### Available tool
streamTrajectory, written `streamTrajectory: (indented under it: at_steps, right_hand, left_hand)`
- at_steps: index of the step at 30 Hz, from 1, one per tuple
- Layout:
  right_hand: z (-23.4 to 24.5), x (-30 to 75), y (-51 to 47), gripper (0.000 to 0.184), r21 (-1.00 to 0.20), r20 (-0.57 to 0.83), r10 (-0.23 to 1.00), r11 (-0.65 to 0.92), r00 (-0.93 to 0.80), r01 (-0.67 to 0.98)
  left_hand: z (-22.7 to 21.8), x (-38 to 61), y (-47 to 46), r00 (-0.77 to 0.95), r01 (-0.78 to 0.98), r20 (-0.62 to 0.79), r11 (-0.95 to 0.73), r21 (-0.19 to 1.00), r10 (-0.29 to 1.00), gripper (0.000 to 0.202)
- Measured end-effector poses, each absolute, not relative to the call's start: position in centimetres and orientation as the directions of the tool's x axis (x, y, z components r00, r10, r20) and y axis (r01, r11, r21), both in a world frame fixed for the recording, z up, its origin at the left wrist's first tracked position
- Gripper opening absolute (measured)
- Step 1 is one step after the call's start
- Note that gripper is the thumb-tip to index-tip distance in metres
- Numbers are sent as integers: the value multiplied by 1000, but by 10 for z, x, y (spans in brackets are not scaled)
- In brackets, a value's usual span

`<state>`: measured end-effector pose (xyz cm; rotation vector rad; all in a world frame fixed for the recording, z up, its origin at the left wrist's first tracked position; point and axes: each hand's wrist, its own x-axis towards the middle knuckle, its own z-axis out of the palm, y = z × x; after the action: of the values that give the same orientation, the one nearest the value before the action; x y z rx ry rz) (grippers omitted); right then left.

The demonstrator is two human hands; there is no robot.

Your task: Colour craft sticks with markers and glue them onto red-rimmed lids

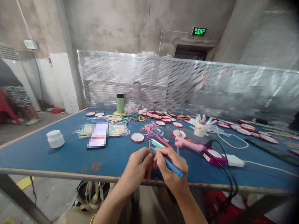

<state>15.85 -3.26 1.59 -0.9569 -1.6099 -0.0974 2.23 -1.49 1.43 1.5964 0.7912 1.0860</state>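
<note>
My left hand point(138, 166) is closed around a narrow, flat reddish-brown stick point(150, 145), held upright above the table's front edge. In my right hand point(173, 160) is a blue marker pen point(174, 168), gripped as for writing. Its front end points at the stick, close beside my left fingers. Whether the pen touches the stick I cannot tell. Just beyond my hands lie a white-and-teal pen point(157, 143) and a red pen point(164, 142). A round red-rimmed disc point(137, 137) rests behind my left hand.
A pink-handled tool point(189, 144) and a purple device point(213, 156) with black cables lie to the right. Several red-rimmed discs point(243, 131) spread across the back. A white jar point(55, 139), a phone point(98, 135) and a green bottle point(120, 103) stand or lie leftward. A perforated metal screen point(144, 71) backs the table.
</note>
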Motion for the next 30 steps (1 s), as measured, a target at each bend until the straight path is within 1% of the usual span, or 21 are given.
streamTrajectory:
  at_steps: [10,24,30]
  right_hand:
    - [16,159,-33,10,-446,848,528,663,46,601]
    - [13,161,-32,9,-450,850,524,669,54,591]
    - [14,160,-33,9,-404,871,491,678,30,615]
  left_hand:
    - [14,22,-16,380,-6,264,-283,959,887,31]
    - [14,22,-15,386,-34,258,-266,963,886,28]
    - [15,22,-17,382,-23,252,-264,964,889,29]
